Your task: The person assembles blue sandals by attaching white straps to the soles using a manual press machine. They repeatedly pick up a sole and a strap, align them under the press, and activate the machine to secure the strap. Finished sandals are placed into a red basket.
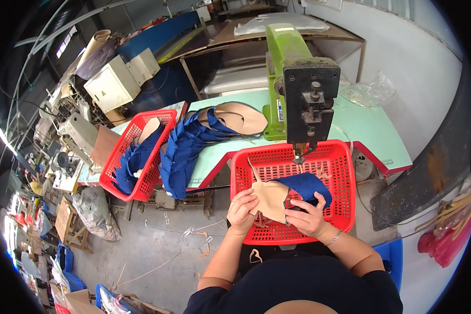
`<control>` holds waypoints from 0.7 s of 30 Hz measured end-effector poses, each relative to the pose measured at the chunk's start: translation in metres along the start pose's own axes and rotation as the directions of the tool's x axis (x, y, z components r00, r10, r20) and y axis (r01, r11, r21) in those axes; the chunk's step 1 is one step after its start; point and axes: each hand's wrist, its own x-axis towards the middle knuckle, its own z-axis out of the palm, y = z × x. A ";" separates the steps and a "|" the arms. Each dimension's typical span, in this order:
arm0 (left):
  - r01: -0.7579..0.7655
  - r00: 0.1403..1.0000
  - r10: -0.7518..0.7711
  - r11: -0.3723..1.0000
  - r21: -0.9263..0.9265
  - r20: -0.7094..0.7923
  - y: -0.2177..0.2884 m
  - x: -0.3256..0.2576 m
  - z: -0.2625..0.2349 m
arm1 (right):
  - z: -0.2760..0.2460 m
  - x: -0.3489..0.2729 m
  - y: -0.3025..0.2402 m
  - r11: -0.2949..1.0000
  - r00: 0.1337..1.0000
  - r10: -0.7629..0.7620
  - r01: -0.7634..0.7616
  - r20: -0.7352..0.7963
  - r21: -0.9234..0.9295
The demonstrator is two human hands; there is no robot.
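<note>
My left hand (242,210) and my right hand (309,215) both grip a shoe upper (277,196), tan on its inner side and blue on the outside, over a red plastic basket (340,157) on my lap. My left hand pinches its tan left edge; my right hand holds its lower right edge by the blue part. A thin tan strap rises from the piece toward the black head (309,99) of the green machine (280,57) just beyond the basket.
A row of blue and tan shoe uppers (186,152) lies on the pale green table (371,131). A second red basket (133,157) with more uppers stands at the left. Sewing machines and boxes crowd the far left; scraps lie on the concrete floor.
</note>
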 end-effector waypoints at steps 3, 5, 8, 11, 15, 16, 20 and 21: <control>0.009 1.000 -0.009 1.000 -0.007 0.013 -0.002 -0.002 0.002 | 0.000 -0.001 0.001 1.000 1.000 0.028 -0.028 0.012 0.014; 0.020 1.000 -0.020 1.000 -0.010 0.022 -0.003 -0.004 0.003 | 0.001 -0.002 0.002 0.999 0.999 0.039 -0.039 0.021 0.015; 0.039 0.999 -0.038 0.999 -0.009 0.037 -0.003 -0.006 0.004 | 0.001 -0.003 0.002 0.998 0.999 0.049 -0.049 0.024 0.030; 0.059 0.994 -0.059 0.998 0.004 0.097 -0.004 -0.004 0.005 | 0.003 0.000 0.005 0.971 0.982 0.182 -0.186 0.042 0.152; 0.391 0.894 -0.359 0.918 -0.074 0.269 0.001 -0.001 0.002 | 0.011 -0.005 0.010 0.745 0.825 0.535 -0.562 0.183 0.359; 0.537 0.818 -0.478 0.834 -0.125 0.322 0.004 -0.003 0.002 | 0.011 -0.004 0.012 0.725 0.797 0.597 -0.584 0.091 0.366; 0.870 0.481 -0.849 0.432 -0.237 0.218 -0.010 -0.002 0.000 | 0.002 0.009 0.011 0.861 0.849 0.502 -0.473 -0.163 0.186; 0.832 0.532 -0.826 0.467 -0.299 0.189 -0.020 -0.005 0.000 | -0.005 0.014 0.002 0.938 0.936 0.321 -0.294 -0.143 0.183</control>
